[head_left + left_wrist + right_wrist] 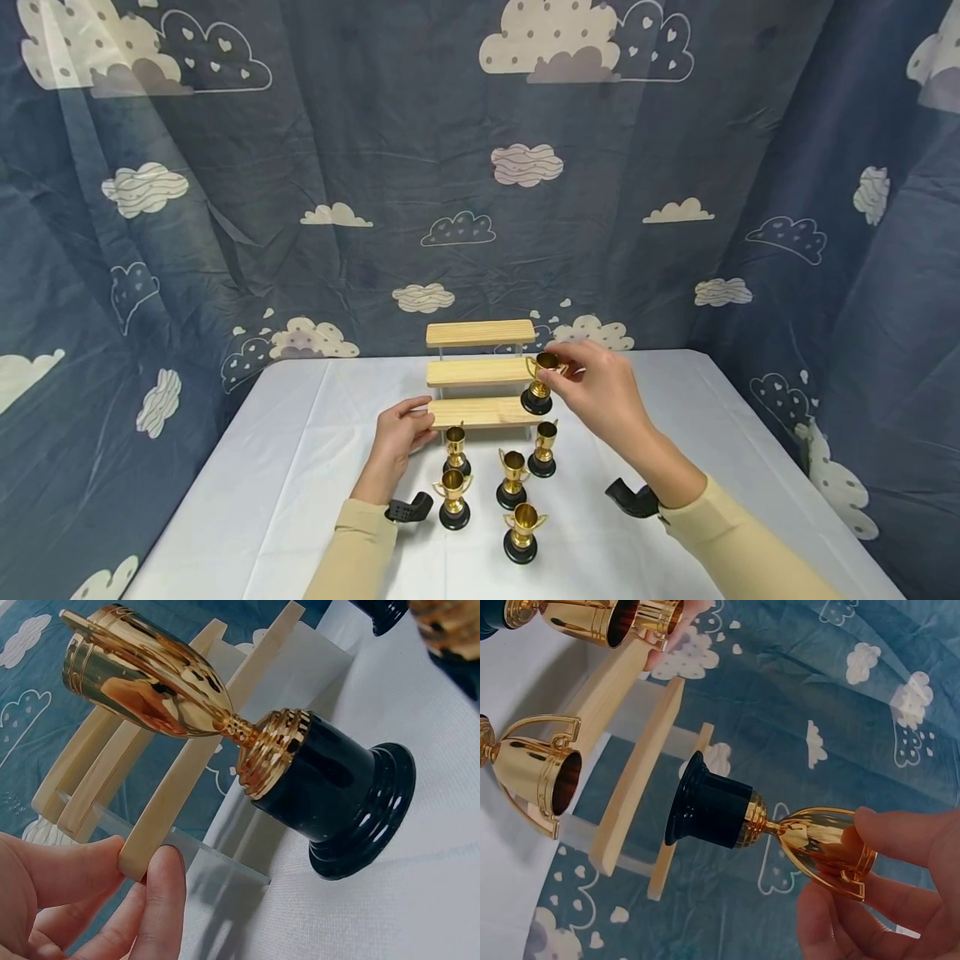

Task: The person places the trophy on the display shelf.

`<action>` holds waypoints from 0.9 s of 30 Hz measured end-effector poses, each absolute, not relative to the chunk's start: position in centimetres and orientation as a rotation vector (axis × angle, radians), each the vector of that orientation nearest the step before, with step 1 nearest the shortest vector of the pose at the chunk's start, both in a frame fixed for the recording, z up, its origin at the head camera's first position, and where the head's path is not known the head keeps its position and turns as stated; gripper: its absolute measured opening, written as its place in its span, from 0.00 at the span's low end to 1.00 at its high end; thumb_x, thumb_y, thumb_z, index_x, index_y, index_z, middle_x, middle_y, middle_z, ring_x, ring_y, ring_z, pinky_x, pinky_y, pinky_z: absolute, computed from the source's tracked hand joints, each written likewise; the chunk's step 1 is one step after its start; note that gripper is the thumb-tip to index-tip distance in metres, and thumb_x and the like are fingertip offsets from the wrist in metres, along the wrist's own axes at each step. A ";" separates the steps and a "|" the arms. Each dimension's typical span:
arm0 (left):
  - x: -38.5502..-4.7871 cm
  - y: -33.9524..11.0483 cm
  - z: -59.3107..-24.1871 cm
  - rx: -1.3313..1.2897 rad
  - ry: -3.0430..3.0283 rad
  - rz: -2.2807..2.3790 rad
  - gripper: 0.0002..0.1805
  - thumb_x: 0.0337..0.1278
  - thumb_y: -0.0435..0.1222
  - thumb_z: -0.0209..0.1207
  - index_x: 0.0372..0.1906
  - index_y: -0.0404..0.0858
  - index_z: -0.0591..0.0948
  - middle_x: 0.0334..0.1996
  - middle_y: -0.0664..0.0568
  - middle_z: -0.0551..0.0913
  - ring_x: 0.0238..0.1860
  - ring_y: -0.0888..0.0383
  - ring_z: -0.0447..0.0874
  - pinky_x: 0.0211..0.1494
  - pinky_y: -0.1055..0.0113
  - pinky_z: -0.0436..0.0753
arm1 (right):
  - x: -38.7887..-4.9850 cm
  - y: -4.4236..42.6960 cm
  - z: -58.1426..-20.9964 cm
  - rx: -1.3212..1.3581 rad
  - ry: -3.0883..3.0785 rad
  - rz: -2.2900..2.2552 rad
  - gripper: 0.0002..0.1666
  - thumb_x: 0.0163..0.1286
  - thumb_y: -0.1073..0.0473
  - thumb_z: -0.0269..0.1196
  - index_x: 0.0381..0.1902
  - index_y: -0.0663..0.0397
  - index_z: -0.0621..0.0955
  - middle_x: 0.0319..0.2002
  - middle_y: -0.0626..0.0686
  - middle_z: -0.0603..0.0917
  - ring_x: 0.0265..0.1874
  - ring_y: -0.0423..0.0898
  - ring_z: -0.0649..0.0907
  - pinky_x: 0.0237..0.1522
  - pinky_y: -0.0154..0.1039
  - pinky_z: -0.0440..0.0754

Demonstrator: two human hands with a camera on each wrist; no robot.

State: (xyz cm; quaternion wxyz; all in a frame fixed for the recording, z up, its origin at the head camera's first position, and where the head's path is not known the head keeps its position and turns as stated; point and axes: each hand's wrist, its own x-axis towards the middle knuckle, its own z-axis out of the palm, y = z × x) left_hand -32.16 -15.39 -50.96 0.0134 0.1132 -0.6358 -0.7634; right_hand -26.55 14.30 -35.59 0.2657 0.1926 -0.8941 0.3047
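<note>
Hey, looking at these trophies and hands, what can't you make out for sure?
- Head view: part of the base of the farther left trophy, hidden by the nearer left trophy.
- Left wrist view: most of the trophy in the top right corner, cut off by the edges.
- Right wrist view: part of the cup of the held trophy, covered by the fingers of the right hand.

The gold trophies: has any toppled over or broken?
Nothing stands out. The five trophies on the table stand upright, without visible damage. The right hand holds a sixth trophy, and the left hand pinches the lowest shelf, which looks straight.
</note>
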 end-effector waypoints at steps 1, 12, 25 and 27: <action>-32.2 -15.4 -50.9 0.352 -1.979 -2.379 0.24 0.58 0.22 0.65 0.61 0.32 0.80 0.40 0.41 0.86 0.28 0.57 0.87 0.41 0.61 0.90 | -26.7 14.1 -35.6 0.517 -2.419 0.826 0.18 0.60 0.53 0.76 0.48 0.48 0.88 0.36 0.45 0.84 0.31 0.40 0.83 0.33 0.38 0.85; -32.0 -15.3 -50.8 0.335 -1.956 -2.392 0.22 0.57 0.22 0.65 0.58 0.31 0.82 0.38 0.42 0.86 0.29 0.56 0.86 0.40 0.62 0.90 | -28.4 12.6 -35.1 0.530 -2.443 0.852 0.20 0.62 0.52 0.75 0.51 0.49 0.87 0.35 0.46 0.84 0.31 0.43 0.82 0.31 0.40 0.82; -32.2 -15.3 -51.0 0.334 -1.963 -2.379 0.23 0.56 0.21 0.65 0.59 0.31 0.82 0.38 0.42 0.86 0.28 0.57 0.86 0.42 0.59 0.90 | -31.3 10.9 -35.1 0.561 -2.481 0.820 0.17 0.59 0.54 0.77 0.46 0.50 0.89 0.33 0.46 0.84 0.30 0.43 0.80 0.29 0.40 0.79; -32.2 -15.3 -51.0 0.335 -1.962 -2.383 0.24 0.56 0.21 0.65 0.60 0.30 0.81 0.38 0.42 0.86 0.28 0.57 0.86 0.42 0.60 0.90 | -32.0 10.7 -35.1 0.569 -2.485 0.808 0.17 0.59 0.54 0.76 0.46 0.50 0.89 0.33 0.47 0.85 0.29 0.43 0.80 0.29 0.40 0.80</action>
